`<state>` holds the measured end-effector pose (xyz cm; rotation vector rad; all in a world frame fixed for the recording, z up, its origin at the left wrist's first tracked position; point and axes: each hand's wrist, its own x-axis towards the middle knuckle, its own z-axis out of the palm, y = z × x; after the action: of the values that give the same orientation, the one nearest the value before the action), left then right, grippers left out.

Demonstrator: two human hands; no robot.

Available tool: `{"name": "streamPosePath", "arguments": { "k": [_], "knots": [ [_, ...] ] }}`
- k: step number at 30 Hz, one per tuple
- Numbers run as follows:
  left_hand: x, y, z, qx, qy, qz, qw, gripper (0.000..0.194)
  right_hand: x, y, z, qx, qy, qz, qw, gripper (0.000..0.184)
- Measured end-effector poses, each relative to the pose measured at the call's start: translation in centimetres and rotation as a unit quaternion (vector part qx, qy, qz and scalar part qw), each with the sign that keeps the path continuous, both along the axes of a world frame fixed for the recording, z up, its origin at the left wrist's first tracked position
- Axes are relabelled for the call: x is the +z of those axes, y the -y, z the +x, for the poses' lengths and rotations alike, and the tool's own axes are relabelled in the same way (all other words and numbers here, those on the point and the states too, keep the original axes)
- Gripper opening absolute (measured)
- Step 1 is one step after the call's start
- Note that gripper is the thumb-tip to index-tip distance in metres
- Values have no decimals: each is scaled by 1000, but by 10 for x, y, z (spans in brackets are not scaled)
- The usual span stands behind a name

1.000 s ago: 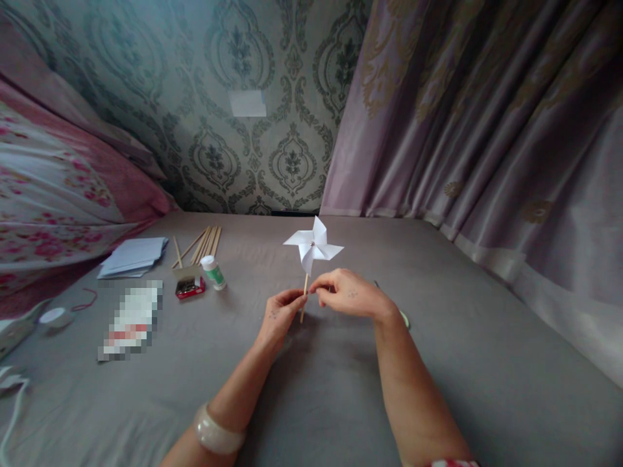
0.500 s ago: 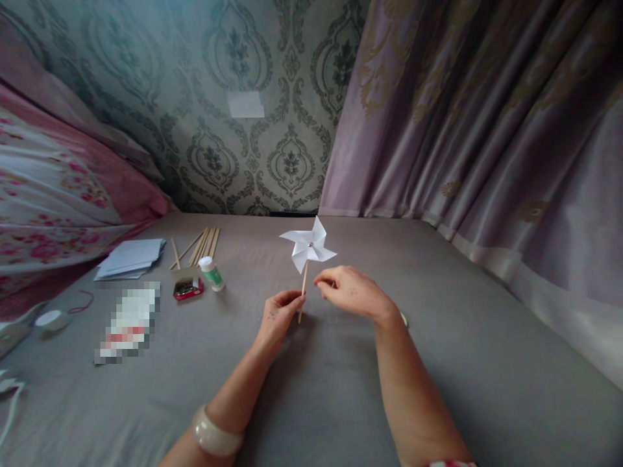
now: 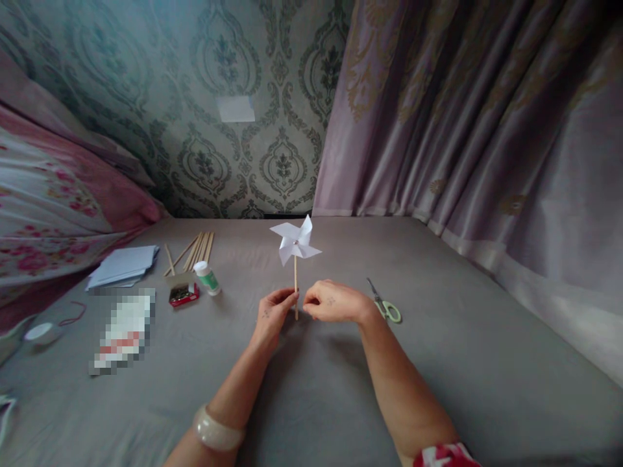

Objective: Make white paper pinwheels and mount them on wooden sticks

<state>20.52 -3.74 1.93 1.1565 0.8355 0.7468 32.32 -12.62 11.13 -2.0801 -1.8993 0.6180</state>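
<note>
A white paper pinwheel (image 3: 295, 242) stands upright on a thin wooden stick (image 3: 296, 275), with a small metallic pin at its centre. My left hand (image 3: 273, 313) pinches the stick low down between thumb and fingers, and the stick's end pokes out below. Just to the right, my right hand (image 3: 335, 302) is closed with fingers curled in, close to the stick but apart from it. I see nothing between its fingers. Scissors (image 3: 388, 309) with pale green handles lie beyond my right wrist.
At left are a glue bottle (image 3: 207, 279), a red box of small metal pieces (image 3: 183, 295), several wooden sticks (image 3: 199, 251), a stack of paper (image 3: 124, 264) and a blurred packet (image 3: 124, 331). A patterned wall (image 3: 233, 149) and a curtain (image 3: 370, 130) border the grey cloth surface.
The pinwheel's blades have turned, and its stick stands straighter. My right hand has moved slightly left and lower, its fingers more curled. The view has shifted, and the scissors now show fully.
</note>
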Motion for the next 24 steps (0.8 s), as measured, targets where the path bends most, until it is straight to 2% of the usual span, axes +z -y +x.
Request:
{"name": "streamPosePath", "arguments": {
  "k": [2, 5, 10, 14, 21, 24],
  "knots": [
    [-2, -4, 0, 2, 2, -7, 1000, 41, -7, -5, -4, -17, 13, -12, 1000, 20],
    [-4, -9, 0, 1, 32, -17, 999, 43, -19, -10, -14, -48, -2, 14, 999, 24],
    [2, -11, 2, 36, 60, -57, 996, 42, -35, -7, -29, -162, 3, 53, 985, 26],
    [8, -6, 4, 29, 55, -73, 995, 39, -48, 2, -30, -227, -8, 103, 969, 22],
    [7, -1, 7, 14, 35, -77, 996, 40, -67, 7, -25, -259, -105, 148, 949, 20],
    [4, -1, 7, -18, 18, -50, 998, 42, -76, 6, -19, -284, -170, 154, 931, 17]
  ]
}}
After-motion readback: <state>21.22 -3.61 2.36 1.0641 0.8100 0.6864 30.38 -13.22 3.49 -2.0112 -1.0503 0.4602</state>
